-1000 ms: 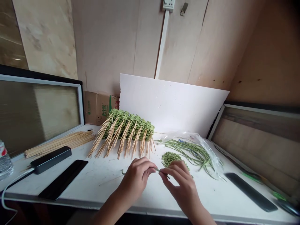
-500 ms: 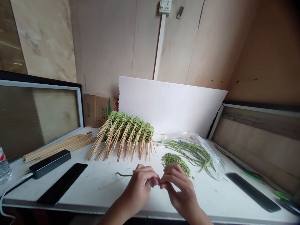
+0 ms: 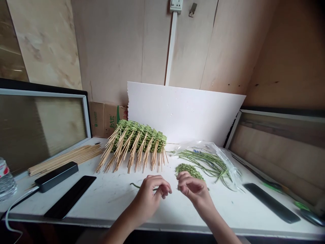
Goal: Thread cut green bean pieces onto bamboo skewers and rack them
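My left hand [image 3: 152, 193] is curled over the white table [image 3: 114, 196], pinching a long green bean [image 3: 135, 185] whose tail curves out to the left. My right hand [image 3: 192, 187] hovers a little apart to the right, fingers pinched together; what they hold is too small to make out. Just beyond my right hand lies a small heap of cut bean pieces [image 3: 190, 169]. Behind it, whole long beans [image 3: 207, 162] spill from a clear plastic bag [image 3: 223, 159].
A stack of bean-loaded skewers [image 3: 137, 142] stands at the back centre, bare bamboo skewers [image 3: 68, 157] to its left. Two black flat devices [image 3: 56, 176] [image 3: 71, 196] and a water bottle [image 3: 6, 178] lie left; another black bar [image 3: 271, 202] lies right. A white board [image 3: 185, 112] leans on the wall.
My hands, joined at the bean a second ago, have come apart. The right hand has drawn right toward the heap of cut pieces; the left keeps the bean.
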Demonstrator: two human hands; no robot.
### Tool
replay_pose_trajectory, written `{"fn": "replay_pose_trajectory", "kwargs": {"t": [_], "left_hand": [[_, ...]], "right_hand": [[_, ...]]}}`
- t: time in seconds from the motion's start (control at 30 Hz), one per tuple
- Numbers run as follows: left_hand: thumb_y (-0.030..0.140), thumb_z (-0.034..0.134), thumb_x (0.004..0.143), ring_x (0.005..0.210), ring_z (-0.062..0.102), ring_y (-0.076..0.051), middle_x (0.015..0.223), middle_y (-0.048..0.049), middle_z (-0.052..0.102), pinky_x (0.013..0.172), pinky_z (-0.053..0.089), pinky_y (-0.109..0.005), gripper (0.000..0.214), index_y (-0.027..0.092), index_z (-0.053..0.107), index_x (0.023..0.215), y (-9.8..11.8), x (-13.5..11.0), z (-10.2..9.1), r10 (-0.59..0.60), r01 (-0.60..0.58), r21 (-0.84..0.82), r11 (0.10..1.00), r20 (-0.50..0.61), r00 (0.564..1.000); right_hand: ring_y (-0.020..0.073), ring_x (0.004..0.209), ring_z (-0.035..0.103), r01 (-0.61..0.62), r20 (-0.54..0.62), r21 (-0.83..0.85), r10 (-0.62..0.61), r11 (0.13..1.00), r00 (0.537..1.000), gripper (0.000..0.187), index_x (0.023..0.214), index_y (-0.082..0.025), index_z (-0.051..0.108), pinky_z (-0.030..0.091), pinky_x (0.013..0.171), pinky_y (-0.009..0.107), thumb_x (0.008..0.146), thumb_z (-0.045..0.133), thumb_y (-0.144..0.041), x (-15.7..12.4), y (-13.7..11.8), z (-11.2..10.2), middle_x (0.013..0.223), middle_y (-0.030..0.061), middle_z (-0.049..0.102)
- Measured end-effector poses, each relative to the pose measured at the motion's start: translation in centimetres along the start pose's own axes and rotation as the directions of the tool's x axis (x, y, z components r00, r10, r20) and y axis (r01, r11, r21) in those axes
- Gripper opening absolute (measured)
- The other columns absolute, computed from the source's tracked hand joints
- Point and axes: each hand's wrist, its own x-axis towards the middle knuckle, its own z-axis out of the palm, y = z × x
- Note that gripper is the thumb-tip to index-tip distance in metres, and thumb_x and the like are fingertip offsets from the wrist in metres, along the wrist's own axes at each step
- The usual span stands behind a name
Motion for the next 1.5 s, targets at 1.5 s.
{"fn": "replay_pose_trajectory", "kwargs": {"t": [1.5], "left_hand": [[0.017, 0.059, 0.098, 0.083, 0.066, -0.018, 0.090, -0.0041, 0.070, 0.074, 0.048, -0.027, 0.019, 0.020, 0.076, 0.094, -1.9, 0.0, 0.2, -0.043, 0.035, 0.146, 0.989, 0.057, 0.997]], "right_hand": [[0.0229, 0.083, 0.057, 0.255, 0.157, -0.415, -0.208, 0.873, 0.966, 0.007, 0.092, -0.025, 0.072, 0.046, 0.076, 0.039, 0.096, 0.066, -0.021, -0.3, 0.4, 0.7, 0.084, 0.0049, 0.068]]}}
